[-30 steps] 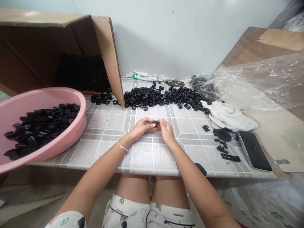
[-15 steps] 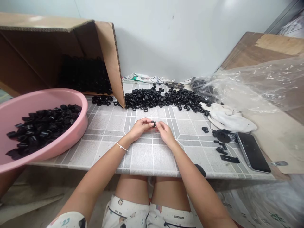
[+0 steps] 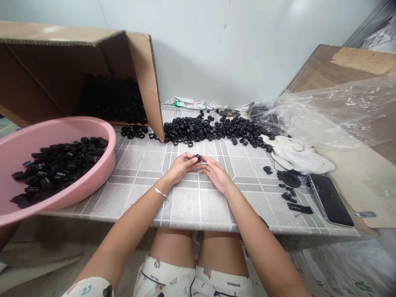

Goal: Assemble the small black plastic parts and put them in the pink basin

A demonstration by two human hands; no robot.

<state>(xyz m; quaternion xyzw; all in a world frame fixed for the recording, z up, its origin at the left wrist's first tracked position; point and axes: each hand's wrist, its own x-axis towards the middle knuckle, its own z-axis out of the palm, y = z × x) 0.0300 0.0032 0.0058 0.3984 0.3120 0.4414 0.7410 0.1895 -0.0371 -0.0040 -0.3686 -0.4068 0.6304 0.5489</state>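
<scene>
From the head view, we look down at our two hands held close together over the middle of a grey tiled bench (image 3: 198,204). Our left hand (image 3: 182,168) pinches a small black piece (image 3: 197,157) in its fingertips, and the fingers of our right hand (image 3: 217,175) curve in just beside it. The piece is so small and so covered by fingers that we cannot make out its exact shape, or tell whether the right fingers touch it. A thin bracelet (image 3: 159,190) circles our left wrist.

Just beyond the hands, a long heap of black hex-shaped parts (image 3: 201,130) lies on the bench. To the left, a pink plastic basin (image 3: 111,159) holds more of them, its rim overlapping the bench edge. Behind it, a tilted cardboard box (image 3: 145,82) holds a dark mass of parts. To the right lie a crumpled white cloth (image 3: 301,157), a few flat black pieces (image 3: 299,208) and a black phone (image 3: 330,200), with clear plastic sheeting (image 3: 340,111) beyond them.
</scene>
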